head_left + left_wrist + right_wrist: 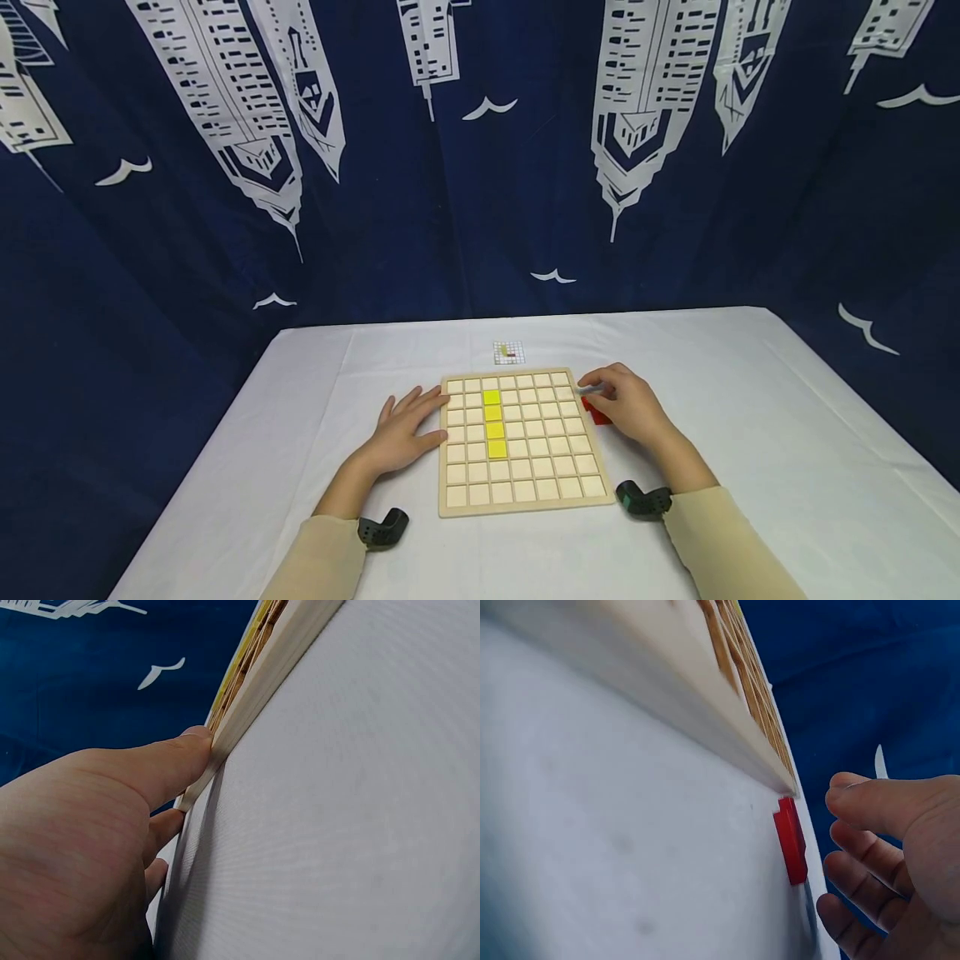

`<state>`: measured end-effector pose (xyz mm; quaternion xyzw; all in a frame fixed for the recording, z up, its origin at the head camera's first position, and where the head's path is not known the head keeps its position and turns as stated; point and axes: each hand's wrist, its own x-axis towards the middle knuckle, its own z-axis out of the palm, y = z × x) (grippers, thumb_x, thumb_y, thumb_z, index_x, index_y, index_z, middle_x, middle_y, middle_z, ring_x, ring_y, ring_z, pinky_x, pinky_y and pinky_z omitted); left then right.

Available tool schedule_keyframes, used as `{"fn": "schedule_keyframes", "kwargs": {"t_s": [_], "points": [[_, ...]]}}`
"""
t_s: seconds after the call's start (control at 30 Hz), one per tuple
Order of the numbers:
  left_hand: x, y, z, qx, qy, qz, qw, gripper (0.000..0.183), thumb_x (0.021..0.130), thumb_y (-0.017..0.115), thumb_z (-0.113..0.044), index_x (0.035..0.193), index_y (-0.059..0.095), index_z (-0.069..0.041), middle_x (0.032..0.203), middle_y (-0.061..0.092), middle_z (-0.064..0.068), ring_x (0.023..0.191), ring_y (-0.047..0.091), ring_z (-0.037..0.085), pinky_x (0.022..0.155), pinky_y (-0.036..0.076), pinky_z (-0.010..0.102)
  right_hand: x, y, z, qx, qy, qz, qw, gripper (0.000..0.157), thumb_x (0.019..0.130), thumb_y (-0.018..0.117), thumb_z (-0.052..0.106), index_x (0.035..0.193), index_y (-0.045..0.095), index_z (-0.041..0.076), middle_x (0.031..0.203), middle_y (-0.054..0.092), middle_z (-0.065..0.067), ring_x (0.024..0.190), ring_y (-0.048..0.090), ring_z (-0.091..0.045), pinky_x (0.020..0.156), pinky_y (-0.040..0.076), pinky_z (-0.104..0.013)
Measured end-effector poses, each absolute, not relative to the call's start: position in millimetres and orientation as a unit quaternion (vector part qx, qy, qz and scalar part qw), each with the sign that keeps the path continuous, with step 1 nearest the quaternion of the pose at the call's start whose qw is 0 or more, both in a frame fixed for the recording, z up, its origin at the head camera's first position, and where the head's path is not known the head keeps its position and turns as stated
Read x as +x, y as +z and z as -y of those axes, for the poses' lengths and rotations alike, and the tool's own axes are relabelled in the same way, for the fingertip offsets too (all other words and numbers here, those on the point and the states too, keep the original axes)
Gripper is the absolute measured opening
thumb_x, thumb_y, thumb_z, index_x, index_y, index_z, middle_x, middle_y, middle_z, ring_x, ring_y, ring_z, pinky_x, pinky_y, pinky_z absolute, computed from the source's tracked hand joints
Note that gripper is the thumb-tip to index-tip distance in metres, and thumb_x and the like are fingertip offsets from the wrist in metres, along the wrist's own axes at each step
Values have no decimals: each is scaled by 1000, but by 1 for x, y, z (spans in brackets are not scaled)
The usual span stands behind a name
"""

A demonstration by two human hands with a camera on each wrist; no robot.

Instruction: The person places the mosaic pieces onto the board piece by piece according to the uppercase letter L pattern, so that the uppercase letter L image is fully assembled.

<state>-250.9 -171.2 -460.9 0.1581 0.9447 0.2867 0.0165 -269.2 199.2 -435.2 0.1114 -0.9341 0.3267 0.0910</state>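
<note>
A light wooden grid board (pixel 527 505) lies flat on the table, with a column of several yellow tiles (pixel 492 430) in its squares. My left hand (pixel 401 437) rests at the board's left edge, fingers spread and fairly straight. In the left wrist view its thumb (pixel 169 769) touches the side of the frame. Beyond the right edge of the board, my right hand (pixel 628 402) hovers over red tiles (pixel 599 412), fingers loosely bent. The right wrist view shows these red pieces (pixel 790 844) on the cloth by the board's corner, apart from the fingertips. A small greyish-blue piece (pixel 591 388) shows beside the fingers.
A small card (pixel 509 352) printed with a grid and coloured squares lies behind the board. White cloth (pixel 300 417) covers the table. A dark blue curtain (pixel 450 208) with white building prints hangs behind. Black cameras are strapped to both wrists.
</note>
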Motion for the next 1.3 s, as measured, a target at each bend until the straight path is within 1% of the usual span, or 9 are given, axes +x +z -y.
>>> {"fn": "schedule_keyframes", "kwargs": {"t_s": [0.13, 0.27, 0.43, 0.63, 0.87, 1.07, 1.13, 1.3], "points": [[-250, -461, 171, 158, 285, -945, 19, 60, 94, 67, -32, 150, 47, -23, 164, 33, 2, 156, 16, 33, 124, -6, 63, -272, -439, -204, 101, 323, 936, 94, 20, 89, 70, 6, 108, 73, 12, 104, 64, -10, 80, 52, -17, 70, 43, -28], [-250, -461, 171, 160, 287, -944, 16, 60, 94, 68, -32, 150, 47, -23, 164, 34, 3, 156, 17, 34, 123, -5, 64, -273, -442, -207, 97, 320, 938, 88, 21, 89, 70, 6, 109, 73, 11, 103, 64, -10, 80, 53, -18, 70, 43, -29], [-250, -460, 171, 159, 287, -945, 17, 60, 95, 67, -32, 150, 47, -22, 164, 33, 3, 156, 16, 33, 124, -6, 63, -274, -445, -210, 103, 319, 939, 74, 22, 89, 70, 7, 110, 73, 11, 103, 64, -9, 85, 54, -19, 73, 44, -30], [-250, -459, 170, 159, 286, -945, 14, 58, 95, 67, -31, 149, 47, -22, 164, 34, 3, 156, 16, 34, 123, -6, 64, -274, -446, -213, 113, 329, 936, 60, 21, 89, 70, 8, 110, 73, 11, 107, 64, -10, 91, 55, -21, 79, 46, -33], [-249, -459, 170, 157, 289, -944, 18, 59, 94, 67, -31, 149, 48, -22, 164, 34, 4, 156, 16, 33, 123, -6, 63, -273, -443, -215, 124, 334, 934, 36, 24, 89, 70, 8, 112, 73, 11, 108, 62, -10, 94, 54, -21, 80, 46, -33], [-249, -461, 171, 156, 287, -945, 20, 60, 94, 68, -32, 149, 47, -23, 164, 33, 3, 156, 16, 33, 123, -6, 63, -272, -442, -216, 127, 342, 931, 9, 27, 89, 70, 9, 115, 72, 10, 116, 61, -11, 97, 54, -22, 81, 47, -33], [-249, -461, 171, 156, 287, -945, 20, 60, 94, 67, -32, 149, 47, -23, 164, 33, 2, 156, 16, 33, 124, -6, 63, -272, -443, -217, 129, 341, 931, 15, 25, 89, 70, 9, 114, 72, 9, 115, 61, -11, 96, 54, -21, 81, 47, -34], [-250, -460, 170, 159, 286, -945, 15, 59, 94, 67, -31, 149, 48, -22, 164, 34, 3, 156, 16, 33, 123, -6, 63, -273, -446, -215, 134, 325, 935, 49, 21, 90, 70, 9, 111, 73, 7, 109, 62, -11, 90, 54, -19, 78, 46, -32]]}}
